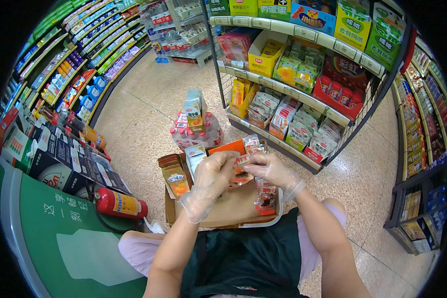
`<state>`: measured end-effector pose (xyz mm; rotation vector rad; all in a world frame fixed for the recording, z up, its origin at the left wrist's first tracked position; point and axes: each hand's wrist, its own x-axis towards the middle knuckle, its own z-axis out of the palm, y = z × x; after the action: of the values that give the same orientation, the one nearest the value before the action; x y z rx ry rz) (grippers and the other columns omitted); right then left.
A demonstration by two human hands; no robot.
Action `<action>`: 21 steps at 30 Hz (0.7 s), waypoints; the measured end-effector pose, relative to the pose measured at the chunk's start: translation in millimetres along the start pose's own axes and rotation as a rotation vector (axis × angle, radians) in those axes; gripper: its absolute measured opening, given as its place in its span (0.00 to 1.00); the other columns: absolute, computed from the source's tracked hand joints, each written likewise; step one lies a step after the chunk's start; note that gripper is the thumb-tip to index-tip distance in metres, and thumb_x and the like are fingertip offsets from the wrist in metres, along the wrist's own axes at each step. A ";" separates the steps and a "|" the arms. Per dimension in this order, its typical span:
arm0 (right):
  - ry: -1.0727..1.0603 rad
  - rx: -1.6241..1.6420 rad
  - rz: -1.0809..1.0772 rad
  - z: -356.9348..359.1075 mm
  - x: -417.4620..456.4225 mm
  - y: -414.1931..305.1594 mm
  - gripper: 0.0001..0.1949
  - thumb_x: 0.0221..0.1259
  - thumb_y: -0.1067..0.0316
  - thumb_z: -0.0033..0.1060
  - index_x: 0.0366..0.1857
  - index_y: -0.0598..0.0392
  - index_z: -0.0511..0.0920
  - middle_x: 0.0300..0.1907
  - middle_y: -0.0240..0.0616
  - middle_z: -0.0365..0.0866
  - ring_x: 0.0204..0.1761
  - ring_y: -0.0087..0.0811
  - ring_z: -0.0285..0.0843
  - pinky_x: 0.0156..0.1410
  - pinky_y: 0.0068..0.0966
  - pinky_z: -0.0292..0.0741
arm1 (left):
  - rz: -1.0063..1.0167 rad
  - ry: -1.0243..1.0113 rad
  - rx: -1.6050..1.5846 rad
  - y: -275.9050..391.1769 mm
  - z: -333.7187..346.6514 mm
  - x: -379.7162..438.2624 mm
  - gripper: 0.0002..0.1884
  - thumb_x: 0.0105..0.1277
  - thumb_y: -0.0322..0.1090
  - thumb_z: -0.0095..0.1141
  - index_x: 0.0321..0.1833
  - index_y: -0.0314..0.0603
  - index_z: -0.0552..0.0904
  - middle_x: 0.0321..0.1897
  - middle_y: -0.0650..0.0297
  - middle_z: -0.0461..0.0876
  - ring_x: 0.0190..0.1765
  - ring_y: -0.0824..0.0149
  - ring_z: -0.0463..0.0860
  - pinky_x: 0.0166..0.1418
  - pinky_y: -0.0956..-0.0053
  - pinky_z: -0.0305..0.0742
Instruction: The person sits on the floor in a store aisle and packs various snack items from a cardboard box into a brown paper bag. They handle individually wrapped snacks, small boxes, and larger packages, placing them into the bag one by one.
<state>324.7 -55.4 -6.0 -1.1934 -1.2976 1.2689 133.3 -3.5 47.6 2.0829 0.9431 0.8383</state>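
Both my hands wear clear plastic gloves and meet over a shallow cardboard box [223,222] on the floor. My left hand [216,170] and my right hand [270,167] grip the upper edge of one small clear snack packet [240,171] with dark contents, from either side. Similar packets [265,201] lie along the box's right side, and more silvery-red ones [252,143] are at its back right. At the box's left stand brown-orange snack pouches [177,180]. A white display box [195,154] of packets and an orange carton flap [227,148] are behind my hands.
A shrink-wrapped pack of red-capped bottles [212,134] bears a carton of pouches [194,111]. Ahead right stands a wire snack rack [283,80]. A red fire extinguisher [121,203] stands near a green counter [85,249] at left. Stocked shelves line both sides.
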 end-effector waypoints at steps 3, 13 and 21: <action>-0.126 0.043 0.160 -11.7 -16.4 -4.6 0.13 0.65 0.61 0.66 0.47 0.58 0.84 0.34 0.29 0.85 0.35 0.15 0.77 0.42 0.20 0.76 | -0.017 -0.050 -0.176 -16.4 18.6 -10.0 0.10 0.70 0.30 0.55 0.48 0.34 0.85 0.31 0.55 0.86 0.30 0.69 0.87 0.35 0.73 0.80; -0.316 -0.460 0.482 -33.0 -51.2 5.0 0.20 0.61 0.49 0.65 0.40 0.60 0.85 0.29 0.37 0.85 0.31 0.26 0.83 0.39 0.27 0.79 | -0.241 -0.215 -0.211 -51.9 90.9 -60.1 0.10 0.67 0.31 0.59 0.48 0.37 0.86 0.36 0.50 0.88 0.40 0.56 0.88 0.46 0.68 0.80; -0.124 -1.067 0.536 -22.3 -48.3 23.8 0.26 0.57 0.40 0.60 0.41 0.56 0.86 0.37 0.49 0.87 0.41 0.45 0.87 0.50 0.39 0.80 | -0.223 -0.113 -0.224 -39.4 104.6 -77.0 0.18 0.65 0.27 0.59 0.59 0.34 0.78 0.49 0.49 0.82 0.49 0.56 0.85 0.52 0.66 0.79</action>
<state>352.2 -101.6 -28.6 -2.3502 -1.9115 0.9774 159.1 -79.5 -61.8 1.7771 0.9534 0.6694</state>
